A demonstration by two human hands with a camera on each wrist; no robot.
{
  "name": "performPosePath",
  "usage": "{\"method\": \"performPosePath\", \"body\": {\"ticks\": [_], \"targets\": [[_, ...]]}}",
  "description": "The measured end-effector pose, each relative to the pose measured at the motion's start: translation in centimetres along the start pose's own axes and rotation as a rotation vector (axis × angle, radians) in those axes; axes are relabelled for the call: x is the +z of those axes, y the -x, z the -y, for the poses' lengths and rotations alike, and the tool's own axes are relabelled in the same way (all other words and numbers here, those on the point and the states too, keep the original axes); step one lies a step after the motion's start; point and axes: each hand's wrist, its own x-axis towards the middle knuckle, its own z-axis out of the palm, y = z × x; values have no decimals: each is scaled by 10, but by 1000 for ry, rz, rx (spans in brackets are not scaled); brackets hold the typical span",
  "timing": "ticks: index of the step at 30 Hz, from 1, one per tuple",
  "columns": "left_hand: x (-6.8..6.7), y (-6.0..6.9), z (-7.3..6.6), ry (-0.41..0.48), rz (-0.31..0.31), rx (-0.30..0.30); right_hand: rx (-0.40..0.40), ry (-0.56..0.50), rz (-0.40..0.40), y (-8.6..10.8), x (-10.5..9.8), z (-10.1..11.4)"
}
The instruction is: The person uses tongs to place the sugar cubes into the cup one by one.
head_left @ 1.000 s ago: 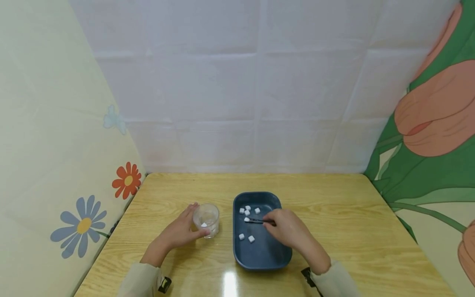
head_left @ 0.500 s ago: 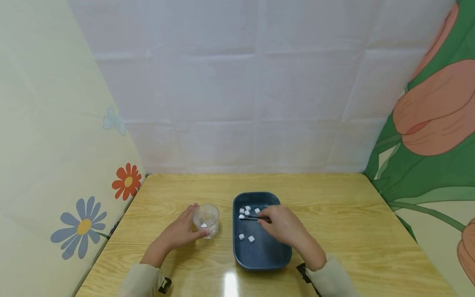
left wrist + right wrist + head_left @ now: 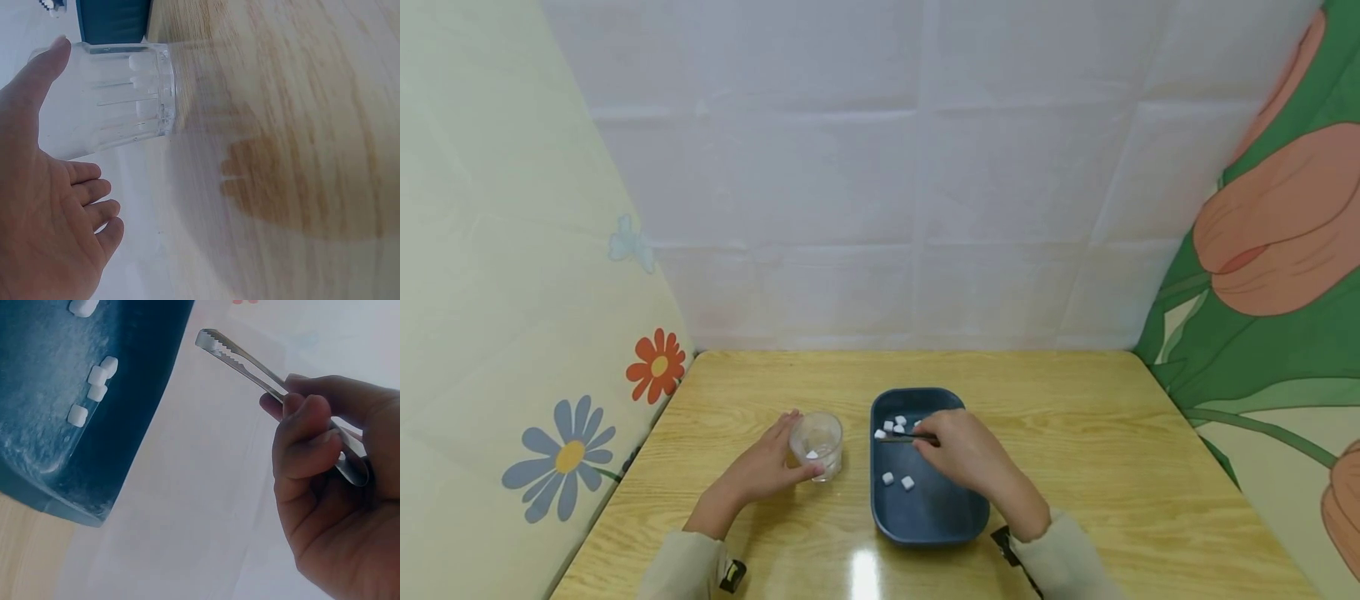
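Observation:
On the table's left side, my left hand (image 3: 767, 467) holds a clear glass (image 3: 829, 450) between thumb and fingers. Several small white pieces (image 3: 144, 107) show at the glass's bottom in the left wrist view. My right hand (image 3: 966, 446) pinches small metal tongs (image 3: 355, 467) with toothed tips. Between those tips sits a white cube (image 3: 203, 341), near the left wall of the dark blue tray (image 3: 928, 521) in the head view. In the tray lie several more white cubes (image 3: 908, 483); a group near the far end is partly behind the tongs and right hand.
Glass and tray stand side by side on a wooden table (image 3: 1075, 417), a short gap between them. A white cloth (image 3: 880, 208) hangs behind the table. Flower-printed cloths (image 3: 572, 454) stand at both sides.
My right hand has moved left and a little away from me, carrying the tongs and held cube toward the tray's left wall. My left hand and the glass have stayed in place.

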Motion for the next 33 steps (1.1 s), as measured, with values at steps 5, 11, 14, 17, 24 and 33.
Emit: {"method": "performPosePath", "body": {"ticks": [5, 11, 14, 17, 24, 33], "targets": [[0, 0, 0, 1, 0, -1, 8, -1, 20, -4, -1, 5], [0, -1, 0, -2, -2, -2, -12, -14, 27, -11, -1, 10], [-1, 0, -1, 5, -4, -2, -26, -16, 33, -13, 0, 13], [-1, 0, -1, 12, -7, 1, -31, -22, 39, -16, 0, 15], [-1, 0, -2, 10, -1, -6, -25, -21, 42, -20, 2, 18], [-1, 0, -1, 1, -4, -3, -20, -58, 67, -26, 4, 26]]}}
